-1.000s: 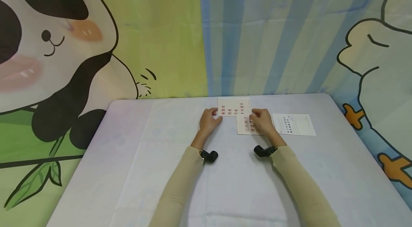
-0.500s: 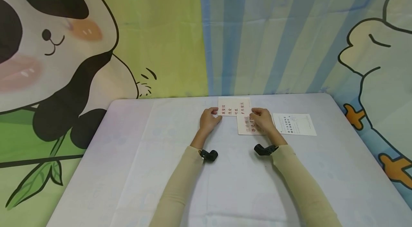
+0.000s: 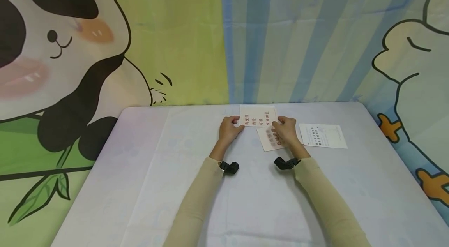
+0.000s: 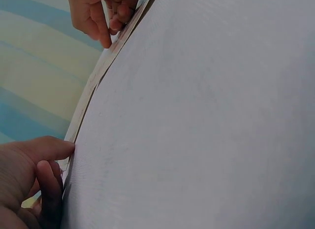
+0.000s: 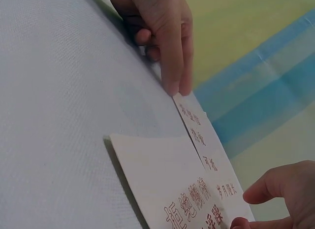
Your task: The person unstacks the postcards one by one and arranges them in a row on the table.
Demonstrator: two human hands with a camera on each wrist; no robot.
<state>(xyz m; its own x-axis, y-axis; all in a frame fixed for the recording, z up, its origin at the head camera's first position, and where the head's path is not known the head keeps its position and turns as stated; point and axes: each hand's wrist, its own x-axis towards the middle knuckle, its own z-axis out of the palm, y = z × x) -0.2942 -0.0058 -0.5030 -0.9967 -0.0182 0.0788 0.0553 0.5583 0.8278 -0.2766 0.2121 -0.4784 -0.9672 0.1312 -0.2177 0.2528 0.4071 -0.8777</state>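
Note:
In the head view, a cream card [image 3: 257, 116] with rows of red printed characters lies at the back edge of the table. My left hand [image 3: 228, 130] holds its left end between thumb and fingers. My right hand [image 3: 288, 131] has its fingers at this card's right end. A second cream card [image 3: 269, 138] with red characters lies askew just below, its right part hidden under the right hand. In the right wrist view, that lower card [image 5: 142, 155] casts a shadow along its edge and overlaps the upper card [image 5: 197, 133].
A third white card [image 3: 324, 136] with dark print lies to the right of the right hand. A white cloth covers the table [image 3: 175, 184]. Behind it hangs a curtain [image 3: 182, 36] with a panda and stripes.
The lower card has turned, its left side now tilted and dropped slightly toward me, away from the upper card's edge. Both hands stay nearly in place; the whole head view shifts slightly.

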